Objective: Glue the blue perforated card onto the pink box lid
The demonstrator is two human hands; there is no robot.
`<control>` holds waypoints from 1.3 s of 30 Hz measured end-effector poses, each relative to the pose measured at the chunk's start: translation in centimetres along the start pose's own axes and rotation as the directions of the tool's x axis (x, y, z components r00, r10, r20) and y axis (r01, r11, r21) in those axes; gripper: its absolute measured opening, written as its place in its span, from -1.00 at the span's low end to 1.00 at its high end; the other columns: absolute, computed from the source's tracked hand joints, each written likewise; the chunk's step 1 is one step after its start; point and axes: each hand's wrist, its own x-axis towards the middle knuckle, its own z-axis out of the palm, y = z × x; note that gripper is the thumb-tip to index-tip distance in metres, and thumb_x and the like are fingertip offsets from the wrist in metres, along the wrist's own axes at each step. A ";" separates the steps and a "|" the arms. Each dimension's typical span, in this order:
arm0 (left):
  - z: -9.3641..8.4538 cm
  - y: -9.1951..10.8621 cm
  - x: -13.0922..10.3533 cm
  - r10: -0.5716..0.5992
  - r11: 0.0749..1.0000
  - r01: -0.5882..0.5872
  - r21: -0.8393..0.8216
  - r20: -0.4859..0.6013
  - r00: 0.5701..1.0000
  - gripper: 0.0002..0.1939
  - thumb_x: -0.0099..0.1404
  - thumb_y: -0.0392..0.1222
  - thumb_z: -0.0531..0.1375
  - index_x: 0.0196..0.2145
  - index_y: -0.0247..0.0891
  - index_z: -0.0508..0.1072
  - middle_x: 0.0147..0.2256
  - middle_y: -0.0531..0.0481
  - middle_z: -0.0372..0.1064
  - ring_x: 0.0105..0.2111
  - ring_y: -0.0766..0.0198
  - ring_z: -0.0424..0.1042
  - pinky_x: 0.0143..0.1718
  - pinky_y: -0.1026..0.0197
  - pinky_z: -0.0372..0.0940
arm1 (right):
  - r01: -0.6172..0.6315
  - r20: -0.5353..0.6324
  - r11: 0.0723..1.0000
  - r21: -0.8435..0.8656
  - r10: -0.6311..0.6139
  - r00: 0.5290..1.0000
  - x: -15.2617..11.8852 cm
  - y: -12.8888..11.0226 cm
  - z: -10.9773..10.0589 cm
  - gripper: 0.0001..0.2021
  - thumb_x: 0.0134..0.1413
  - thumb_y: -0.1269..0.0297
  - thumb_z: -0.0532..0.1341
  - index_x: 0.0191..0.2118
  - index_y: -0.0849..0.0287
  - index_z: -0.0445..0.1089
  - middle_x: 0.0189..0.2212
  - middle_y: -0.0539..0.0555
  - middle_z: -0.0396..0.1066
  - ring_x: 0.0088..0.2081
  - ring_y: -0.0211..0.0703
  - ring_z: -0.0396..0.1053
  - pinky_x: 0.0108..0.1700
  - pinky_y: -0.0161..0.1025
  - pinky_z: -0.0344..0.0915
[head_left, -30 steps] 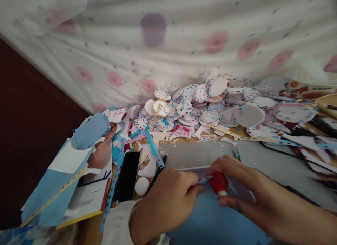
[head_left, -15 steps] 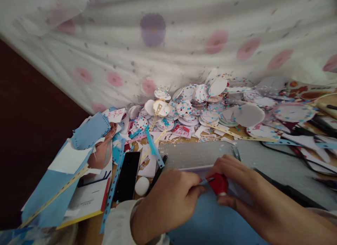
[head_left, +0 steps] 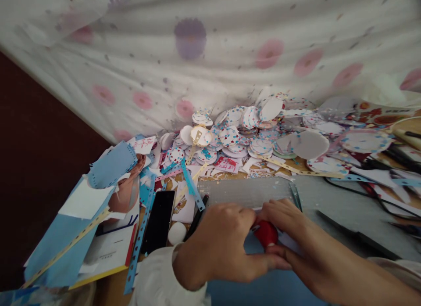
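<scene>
Fingers of both hands — left hand (head_left: 220,244), right hand (head_left: 289,227) — pinch glossy rounded red tool (head_left: 265,234).

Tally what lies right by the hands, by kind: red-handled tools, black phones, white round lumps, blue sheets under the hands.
Red-handled tool: 1, gripped between the left hand and the right hand
Black phone: 1
White round lump: 1
Blue sheet: 1
Total: 4

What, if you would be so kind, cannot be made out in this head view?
- Red tool: its working end, hidden by the right hand and left hand.
- Blue sheet: cut off by the bottom edge.
- Printed round cutouts: designs too small and blurred.
</scene>
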 end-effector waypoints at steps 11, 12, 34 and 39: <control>0.0 -0.9 0.5 -0.016 0.999 0.015 -0.037 -0.029 0.999 -0.50 0.27 0.32 0.22 -0.37 -0.24 0.47 -0.43 -0.04 0.48 -0.41 0.18 0.42 -0.40 0.17 0.14 | -0.055 0.016 0.998 0.043 0.054 0.998 -0.2 1.5 1.1 -0.92 0.17 0.40 0.17 -0.32 0.06 0.31 -0.37 0.02 0.43 -0.34 -0.13 0.39 -0.30 -0.20 0.38; -0.2 -0.8 0.3 -0.060 0.997 0.059 -0.059 -0.019 0.998 -0.47 0.24 0.35 0.24 -0.37 -0.24 0.48 -0.44 -0.01 0.46 -0.43 0.21 0.40 -0.42 0.19 0.12 | -0.048 0.028 0.998 0.041 0.047 0.999 -0.1 1.6 1.0 -0.93 0.19 0.38 0.17 -0.32 0.07 0.32 -0.37 0.03 0.43 -0.33 -0.13 0.39 -0.29 -0.20 0.38; -1.4 -1.1 -0.6 -0.276 0.955 0.282 -0.093 0.069 0.959 -0.61 0.34 -0.13 0.25 -0.63 -0.27 0.41 -0.68 0.16 0.09 -0.59 0.39 0.09 -0.49 0.24 -0.11 | -0.114 0.056 0.991 0.065 0.110 0.992 -0.2 1.9 0.0 -0.94 0.19 0.22 0.25 -0.24 0.04 0.38 -0.33 0.02 0.49 -0.31 -0.10 0.48 -0.27 -0.16 0.45; -1.9 -1.0 -1.1 -0.217 0.967 0.230 -0.112 0.114 0.969 -0.67 0.23 0.09 0.34 -0.47 -0.24 0.53 -0.58 0.14 0.30 -0.52 0.34 0.28 -0.50 0.27 -0.01 | -0.028 0.038 0.999 -0.020 0.029 0.999 0.0 1.3 0.1 -0.93 0.17 0.37 0.18 -0.32 0.04 0.32 -0.33 0.06 0.47 -0.30 -0.06 0.44 -0.28 -0.13 0.41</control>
